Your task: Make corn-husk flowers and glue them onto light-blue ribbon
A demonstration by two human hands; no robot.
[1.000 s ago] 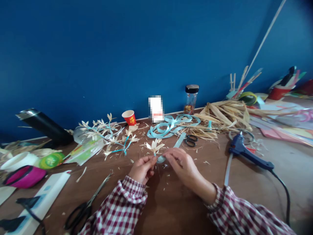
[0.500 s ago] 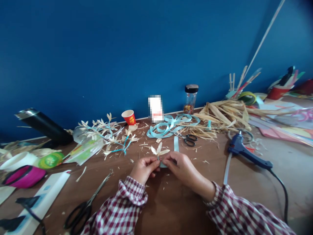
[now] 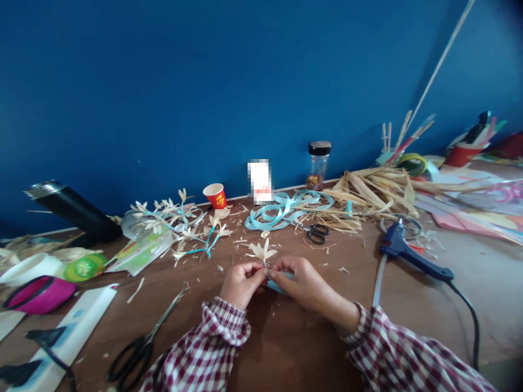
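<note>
Between my hands stands a small pale flower (image 3: 263,251) with pointed petals, apparently of dried husk. My left hand (image 3: 244,283) pinches it low, at the stem, between thumb and fingers. A piece of light blue ribbon (image 3: 279,282) runs from the stem beneath my right hand (image 3: 301,280), whose thumb and forefinger are closed on it close to the stem. The fingertips of both hands nearly touch and partly hide the stem. Beyond them lie a loose coil of the same blue ribbon (image 3: 265,218) and small black-handled scissors (image 3: 316,233).
Large scissors (image 3: 137,354) and a power strip (image 3: 87,316) lie at left. Flower sprigs (image 3: 196,247), a red paper cup (image 3: 216,197) and a lidded jar (image 3: 318,166) stand farther back. Dried husks (image 3: 368,188) and a blue glue gun (image 3: 402,250) are at right.
The flower has turned and shifted slightly left, showing its petals differently. The blue ribbon's tail, earlier upright behind my right hand, now lies beneath it.
</note>
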